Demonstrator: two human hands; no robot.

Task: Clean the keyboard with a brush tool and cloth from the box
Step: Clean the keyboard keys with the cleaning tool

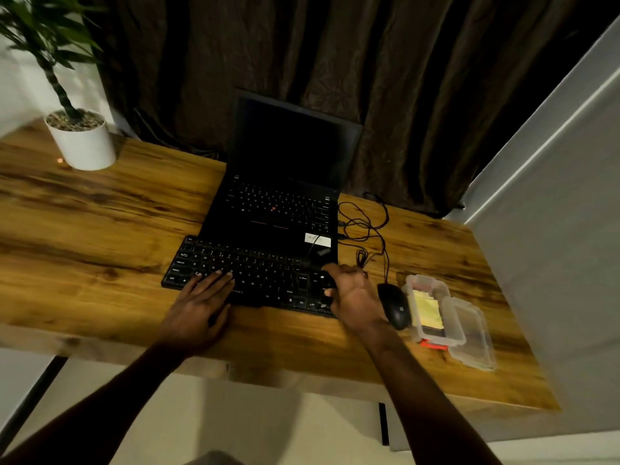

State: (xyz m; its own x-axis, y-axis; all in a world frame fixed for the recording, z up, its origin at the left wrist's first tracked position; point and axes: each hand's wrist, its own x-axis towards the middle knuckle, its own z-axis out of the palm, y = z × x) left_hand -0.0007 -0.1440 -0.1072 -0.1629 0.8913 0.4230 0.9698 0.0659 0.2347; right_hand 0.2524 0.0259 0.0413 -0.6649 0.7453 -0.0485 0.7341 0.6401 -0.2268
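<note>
A black external keyboard (261,273) lies on the wooden desk (100,229) in front of an open laptop. My left hand (201,303) rests flat on the keyboard's left half, fingers spread over the keys. Over the keyboard's right end, my right hand (352,297) is curled with its fingers closed; what it holds, if anything, is hidden by the hand. To the right stands an open clear plastic box (432,310) with a yellow cloth (427,308) inside and a red part at its near end. The box's lid (473,333) lies beside it.
A black mouse (396,305) sits between my right hand and the box, its cable (365,226) looped behind. The black laptop (285,182) has a dark screen. A potted plant (80,139) stands at the far left. A grey wall borders the desk's right side.
</note>
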